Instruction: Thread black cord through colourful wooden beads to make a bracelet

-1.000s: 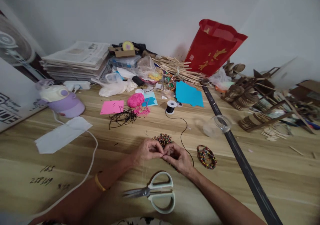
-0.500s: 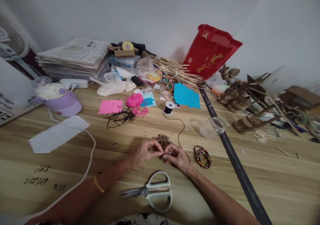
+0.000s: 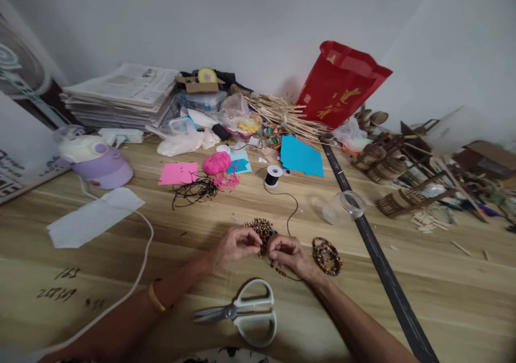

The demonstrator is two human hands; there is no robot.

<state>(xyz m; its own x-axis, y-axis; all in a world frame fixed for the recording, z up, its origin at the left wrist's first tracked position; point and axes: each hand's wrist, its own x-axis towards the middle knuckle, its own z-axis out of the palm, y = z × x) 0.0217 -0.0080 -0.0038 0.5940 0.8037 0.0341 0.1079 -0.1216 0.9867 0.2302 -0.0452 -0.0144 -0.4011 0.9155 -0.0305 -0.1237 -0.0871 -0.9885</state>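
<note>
My left hand and my right hand meet over the wooden table, both pinched together just in front of a pile of small coloured beads. A thin black cord runs from a black spool down to my right hand, and a short beaded length of it hangs below that hand. What my left fingertips pinch is too small to make out. A finished beaded bracelet lies right of my right hand. White-handled scissors lie just below both hands.
A clear plastic jar lies on its side beside a long black bar. Pink yarn, pink paper, blue paper, tangled black thread, newspapers, a red bag, wooden models and a purple device crowd the back.
My hands have drawn slightly apart and the beaded end of the cord now shows below my right hand. The view has shifted a little.
</note>
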